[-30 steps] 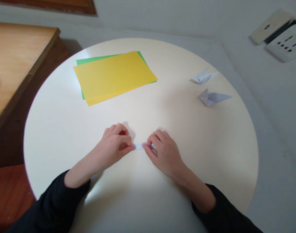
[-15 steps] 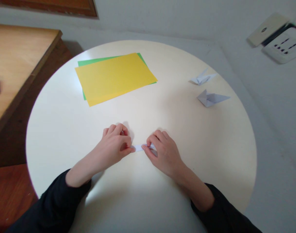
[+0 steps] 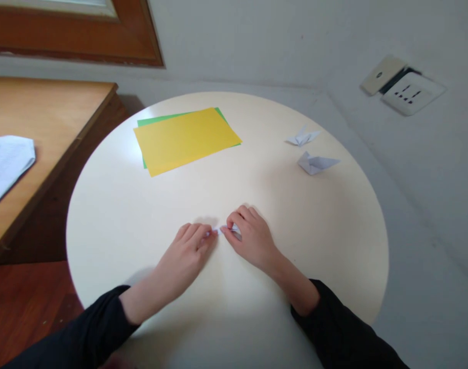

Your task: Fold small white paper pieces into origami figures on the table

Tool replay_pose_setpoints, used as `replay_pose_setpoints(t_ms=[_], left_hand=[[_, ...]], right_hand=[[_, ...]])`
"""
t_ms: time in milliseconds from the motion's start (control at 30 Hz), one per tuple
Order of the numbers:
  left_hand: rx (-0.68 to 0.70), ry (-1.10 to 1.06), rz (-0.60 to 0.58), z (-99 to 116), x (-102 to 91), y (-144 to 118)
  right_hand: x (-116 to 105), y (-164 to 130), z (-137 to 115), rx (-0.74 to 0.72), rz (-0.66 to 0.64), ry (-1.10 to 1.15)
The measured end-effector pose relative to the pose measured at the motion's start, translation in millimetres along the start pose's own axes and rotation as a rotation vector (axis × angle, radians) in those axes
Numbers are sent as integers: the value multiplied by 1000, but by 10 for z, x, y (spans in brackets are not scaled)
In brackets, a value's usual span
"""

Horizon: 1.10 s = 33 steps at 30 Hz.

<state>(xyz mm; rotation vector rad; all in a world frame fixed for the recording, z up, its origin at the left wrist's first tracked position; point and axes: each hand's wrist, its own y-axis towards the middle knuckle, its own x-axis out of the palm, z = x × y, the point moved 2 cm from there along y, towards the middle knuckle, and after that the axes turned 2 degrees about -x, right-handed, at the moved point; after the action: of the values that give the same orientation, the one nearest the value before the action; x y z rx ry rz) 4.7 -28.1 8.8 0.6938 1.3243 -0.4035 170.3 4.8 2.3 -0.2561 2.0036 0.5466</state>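
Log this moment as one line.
left hand: pinching white paper strip | right hand: pinching strip | on round table

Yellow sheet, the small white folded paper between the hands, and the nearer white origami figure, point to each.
yellow sheet (image 3: 186, 140), head view, its middle.
small white folded paper (image 3: 220, 229), head view, strip between fingertips.
nearer origami figure (image 3: 315, 163), head view, its body.
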Motion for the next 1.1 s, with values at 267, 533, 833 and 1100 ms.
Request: replay_pose_setpoints(t_ms=[267,533,833,1100], left_hand=[[-28,270,-93,404,44,-80],[-191,192,-17,474,100,-78],[-185,186,34,478,106,-72],[-201,122,16,481,116,-64]], right_hand=[[-3,-5,-3,-1,12,-7],[-99,-189,13,-34,190,190],[-126,-431,-66,-154,105,-69],[-113,-403,-68,-117,93,-63]])
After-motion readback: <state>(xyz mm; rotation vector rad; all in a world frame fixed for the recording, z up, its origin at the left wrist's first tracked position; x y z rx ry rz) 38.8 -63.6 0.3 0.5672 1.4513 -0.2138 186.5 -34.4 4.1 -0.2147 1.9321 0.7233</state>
